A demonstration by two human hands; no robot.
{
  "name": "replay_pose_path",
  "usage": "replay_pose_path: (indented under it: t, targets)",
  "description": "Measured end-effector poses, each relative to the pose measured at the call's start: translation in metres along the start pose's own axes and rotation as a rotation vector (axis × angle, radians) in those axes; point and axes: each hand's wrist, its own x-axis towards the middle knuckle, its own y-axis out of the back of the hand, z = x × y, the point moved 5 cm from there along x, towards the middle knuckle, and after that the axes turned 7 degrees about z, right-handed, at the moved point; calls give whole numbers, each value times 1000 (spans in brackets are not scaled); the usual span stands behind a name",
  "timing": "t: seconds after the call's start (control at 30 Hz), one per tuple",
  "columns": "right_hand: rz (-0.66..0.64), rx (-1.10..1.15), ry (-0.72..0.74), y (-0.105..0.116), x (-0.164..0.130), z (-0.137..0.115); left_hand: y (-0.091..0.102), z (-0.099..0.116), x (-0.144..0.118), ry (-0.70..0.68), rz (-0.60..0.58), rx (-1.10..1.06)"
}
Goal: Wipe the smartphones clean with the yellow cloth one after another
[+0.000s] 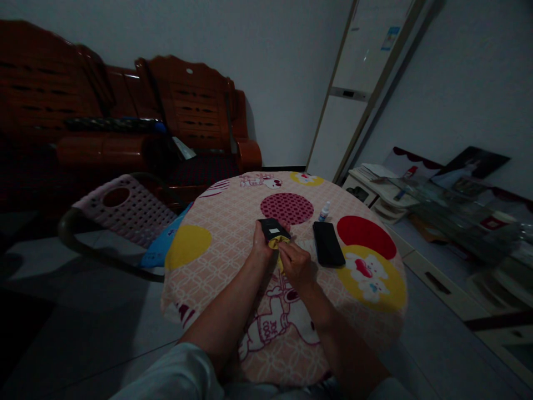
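My left hand [261,240] is closed round a dark, flat, rectangular phone-like device [266,226] with a small white patch on its face. It is held above the round table, tilted a little. In my right hand [298,265] the fingers pinch a yellow cloth [278,242], which lies against the device's near edge and hangs down below it. Right of my hands, a black smartphone [328,244] lies flat on the tablecloth. Just beyond that phone stands a small white bottle [324,212] with a label, upright.
A patterned cloth [216,266] covers the round table. At the left stand a pink woven chair [129,205] with a blue item on it and a carved wooden sofa [191,111]. A tall white cabinet-like unit [341,128] is behind; a low cluttered cabinet [441,266] runs along the right.
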Motion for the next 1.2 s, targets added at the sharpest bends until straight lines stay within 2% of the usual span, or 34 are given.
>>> replay_pose_path:
  t: [0.1, 0.27, 0.37, 0.53, 0.7, 1.07, 1.2]
  targets:
    - [40, -5, -39, 4, 1, 6, 0, 1, 1, 10, 3, 5]
    - [237, 34, -188, 22, 5, 27, -2, 5, 0, 33, 28, -64]
    - [285, 79, -251, 27, 7, 33, -4, 8, -2, 23, 39, -87]
    - [290, 132, -293, 25, 6, 29, -4, 8, -4, 39, 41, -87]
    - [287, 153, -257, 23, 6, 23, -3, 3, -2, 69, 16, -76]
    - [103, 184, -164, 8, 3, 12, -4, -8, -3, 43, -29, -17]
    - [152, 167, -188, 13, 5, 18, -3, -8, -3, 52, -1, -3]
